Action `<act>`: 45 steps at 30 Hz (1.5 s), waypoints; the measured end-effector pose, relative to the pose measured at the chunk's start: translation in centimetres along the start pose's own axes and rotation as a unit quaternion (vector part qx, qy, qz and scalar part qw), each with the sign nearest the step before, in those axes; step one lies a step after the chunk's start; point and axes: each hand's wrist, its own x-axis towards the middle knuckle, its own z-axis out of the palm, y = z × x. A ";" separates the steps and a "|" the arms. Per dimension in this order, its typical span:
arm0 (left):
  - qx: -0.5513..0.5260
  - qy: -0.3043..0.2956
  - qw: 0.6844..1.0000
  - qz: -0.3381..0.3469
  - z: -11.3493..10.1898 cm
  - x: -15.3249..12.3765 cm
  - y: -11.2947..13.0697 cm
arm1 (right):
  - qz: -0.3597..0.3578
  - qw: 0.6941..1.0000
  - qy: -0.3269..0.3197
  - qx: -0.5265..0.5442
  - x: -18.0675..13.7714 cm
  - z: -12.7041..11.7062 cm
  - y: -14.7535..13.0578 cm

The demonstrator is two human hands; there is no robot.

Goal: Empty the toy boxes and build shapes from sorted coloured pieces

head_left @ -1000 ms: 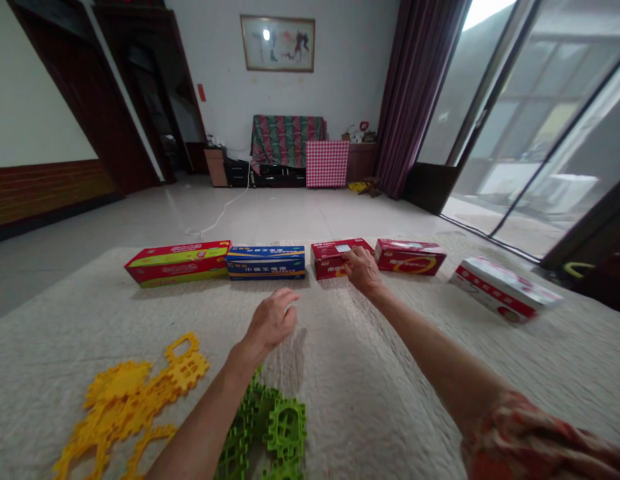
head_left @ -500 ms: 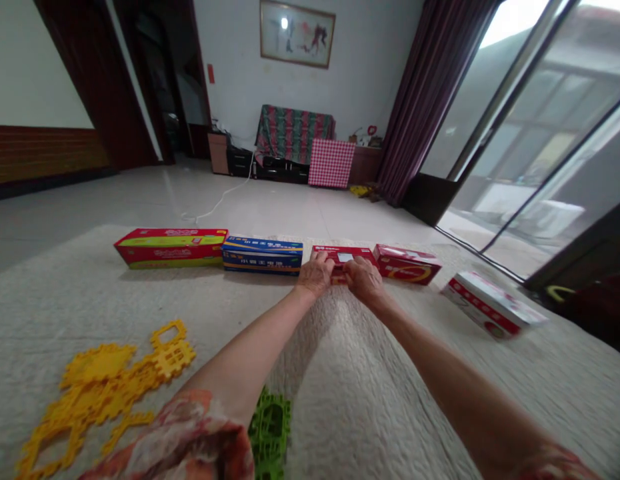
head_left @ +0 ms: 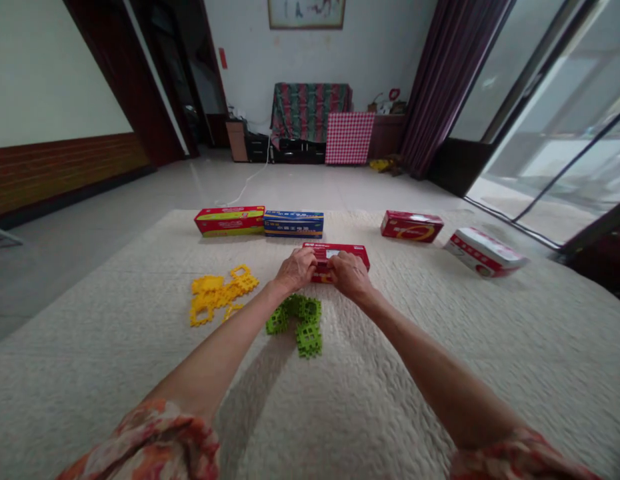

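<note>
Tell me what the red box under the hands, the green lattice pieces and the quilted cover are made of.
The red box looks like printed paperboard: crisp folded edges, slightly glossy print. The green lattice pieces seem to be moulded plastic, with even colour and clean cut-outs. The cream quilted cover looks like matt stitched fabric, puckered and soft; its fibre cannot be told.

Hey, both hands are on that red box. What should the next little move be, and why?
Probably lift the red box slightly off the quilted cover rather than drag it. The left hand and right hand are both already at its near edge, the cover's surface looks bumpy, and the green plastic interlocking pieces lie just in front of it.
</note>
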 end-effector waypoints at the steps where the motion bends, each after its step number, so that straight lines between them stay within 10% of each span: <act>1: -0.004 0.020 1.000 -0.010 -0.3 -1.4 0.5 | -0.002 1.000 0.003 0.002 -0.5 0.0 -0.7; 5: -0.007 0.081 0.996 -0.034 -0.7 -7.6 3.1 | 0.014 0.999 0.033 0.021 -1.9 0.3 -2.2; 11: 0.042 -0.065 0.996 0.039 0.9 -12.9 6.8 | 0.002 0.987 0.152 0.056 -3.6 1.7 -3.1; 20: 0.118 -0.083 0.988 0.060 1.9 -11.4 6.2 | 0.036 0.946 0.304 0.106 -5.9 6.7 -2.8; 34: 0.203 -0.016 0.979 -0.008 -1.0 -12.0 -4.4 | 0.073 0.928 0.336 0.143 -5.7 7.8 -2.4; 45: 0.025 0.256 0.966 -0.040 2.0 -5.4 -3.0 | 0.065 0.911 0.378 0.151 -5.3 8.0 -2.2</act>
